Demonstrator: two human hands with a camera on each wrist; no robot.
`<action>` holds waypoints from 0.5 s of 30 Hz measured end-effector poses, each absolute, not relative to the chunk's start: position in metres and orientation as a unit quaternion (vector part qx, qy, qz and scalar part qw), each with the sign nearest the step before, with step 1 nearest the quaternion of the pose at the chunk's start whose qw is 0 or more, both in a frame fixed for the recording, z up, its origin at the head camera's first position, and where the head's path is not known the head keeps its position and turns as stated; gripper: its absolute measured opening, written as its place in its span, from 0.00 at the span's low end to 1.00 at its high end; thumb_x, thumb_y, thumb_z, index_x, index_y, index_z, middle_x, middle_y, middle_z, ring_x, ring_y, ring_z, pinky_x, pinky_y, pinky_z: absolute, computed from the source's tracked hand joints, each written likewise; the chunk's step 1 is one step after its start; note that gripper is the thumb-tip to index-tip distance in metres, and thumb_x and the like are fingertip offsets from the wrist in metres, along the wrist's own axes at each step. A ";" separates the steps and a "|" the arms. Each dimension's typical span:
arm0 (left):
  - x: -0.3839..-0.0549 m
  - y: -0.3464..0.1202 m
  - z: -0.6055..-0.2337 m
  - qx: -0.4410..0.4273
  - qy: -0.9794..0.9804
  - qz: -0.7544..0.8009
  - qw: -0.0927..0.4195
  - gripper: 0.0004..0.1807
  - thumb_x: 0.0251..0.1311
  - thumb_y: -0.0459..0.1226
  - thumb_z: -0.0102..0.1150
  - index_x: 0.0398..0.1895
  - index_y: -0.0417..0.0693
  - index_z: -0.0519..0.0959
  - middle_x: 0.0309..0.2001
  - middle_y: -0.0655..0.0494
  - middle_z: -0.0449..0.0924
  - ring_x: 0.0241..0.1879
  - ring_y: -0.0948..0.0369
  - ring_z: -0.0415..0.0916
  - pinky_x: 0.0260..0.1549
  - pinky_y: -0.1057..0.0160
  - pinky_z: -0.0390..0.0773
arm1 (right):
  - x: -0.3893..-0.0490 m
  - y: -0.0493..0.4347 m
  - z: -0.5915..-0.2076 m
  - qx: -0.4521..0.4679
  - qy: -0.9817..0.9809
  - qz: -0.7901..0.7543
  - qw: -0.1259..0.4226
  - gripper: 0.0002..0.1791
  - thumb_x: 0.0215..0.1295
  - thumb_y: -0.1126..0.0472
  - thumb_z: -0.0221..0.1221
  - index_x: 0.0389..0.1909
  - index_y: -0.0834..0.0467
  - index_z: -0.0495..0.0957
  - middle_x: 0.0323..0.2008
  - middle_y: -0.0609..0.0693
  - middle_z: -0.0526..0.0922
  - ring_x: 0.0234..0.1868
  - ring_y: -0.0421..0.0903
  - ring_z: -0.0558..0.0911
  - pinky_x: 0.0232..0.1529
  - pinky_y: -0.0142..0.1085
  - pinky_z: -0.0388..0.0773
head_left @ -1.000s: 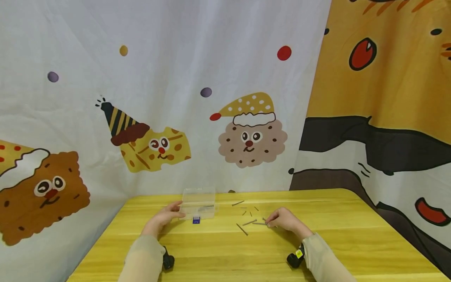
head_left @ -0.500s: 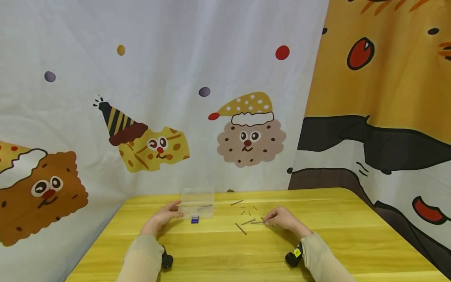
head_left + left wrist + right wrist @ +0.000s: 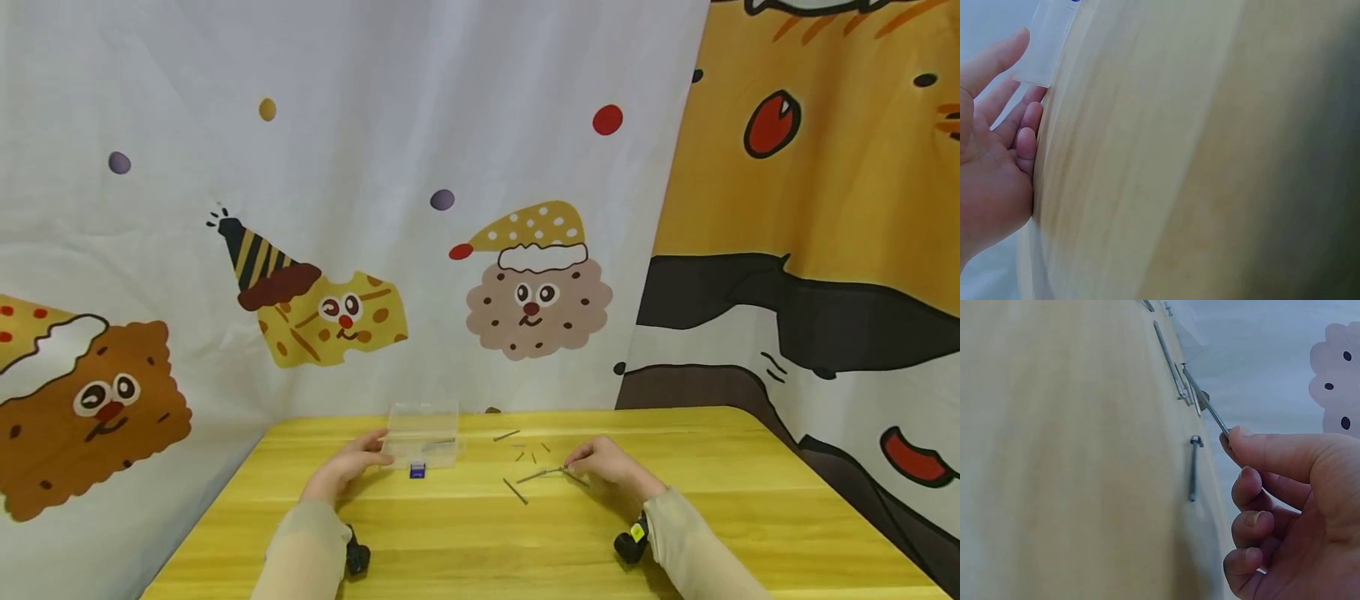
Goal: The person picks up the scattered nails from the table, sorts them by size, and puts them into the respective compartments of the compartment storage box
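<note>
A long grey metal nail [image 3: 1207, 400] sticks out from between the thumb and forefinger of my right hand [image 3: 603, 463], which pinches it by one end just off the table. Below that hand lies a second nail [image 3: 1193, 472]. My left hand [image 3: 347, 467] rests against the left side of a clear plastic box [image 3: 397, 454], thumb stretched out toward its front corner. The box's lid [image 3: 424, 414] is raised, and a blue latch [image 3: 417, 471] shows at the front. Inside it, a long nail [image 3: 441, 442] is visible through the plastic.
Between the hands lie more long nails, one [image 3: 516, 492] nearest me and one [image 3: 507, 435] farther back, with several tiny nails [image 3: 534, 458] among them. The yellow wooden table [image 3: 480, 542] ends at a printed cloth backdrop [image 3: 435, 317].
My right hand has lifted slightly with its nail, which now tilts differently, and another nail shows beneath it. The left hand stays by the box. The view has shifted a little.
</note>
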State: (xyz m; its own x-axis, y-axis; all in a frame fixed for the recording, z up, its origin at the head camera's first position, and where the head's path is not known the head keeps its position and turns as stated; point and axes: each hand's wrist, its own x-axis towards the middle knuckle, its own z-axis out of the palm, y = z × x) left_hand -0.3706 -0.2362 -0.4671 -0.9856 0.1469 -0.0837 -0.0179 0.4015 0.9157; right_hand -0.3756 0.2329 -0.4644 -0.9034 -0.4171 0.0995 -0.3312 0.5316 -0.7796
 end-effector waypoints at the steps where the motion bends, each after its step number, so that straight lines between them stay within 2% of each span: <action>1: -0.370 -0.236 -0.467 0.037 0.833 0.547 0.076 0.40 0.60 0.35 0.64 0.73 0.37 0.57 0.67 0.28 0.58 0.66 0.35 0.55 0.63 0.37 0.56 | -0.377 0.233 -0.462 -0.214 0.874 -0.434 0.050 0.08 0.62 0.67 0.62 0.38 0.67 0.85 0.35 0.55 0.85 0.39 0.48 0.81 0.44 0.45 0.79; 8: -0.367 -0.236 -0.466 0.035 0.834 0.546 0.069 0.40 0.60 0.35 0.64 0.73 0.37 0.57 0.67 0.29 0.59 0.66 0.35 0.56 0.63 0.37 0.56 | -0.385 0.227 -0.442 -0.204 0.878 -0.429 0.051 0.11 0.64 0.63 0.61 0.40 0.68 0.84 0.42 0.57 0.84 0.46 0.55 0.81 0.51 0.54 0.75; 15: -0.366 -0.234 -0.467 0.035 0.832 0.549 0.067 0.40 0.60 0.35 0.63 0.73 0.37 0.57 0.67 0.28 0.58 0.66 0.35 0.55 0.63 0.37 0.56 | -0.398 0.218 -0.421 -0.214 0.876 -0.428 0.064 0.11 0.65 0.62 0.61 0.40 0.66 0.85 0.42 0.56 0.84 0.48 0.54 0.80 0.54 0.56 0.72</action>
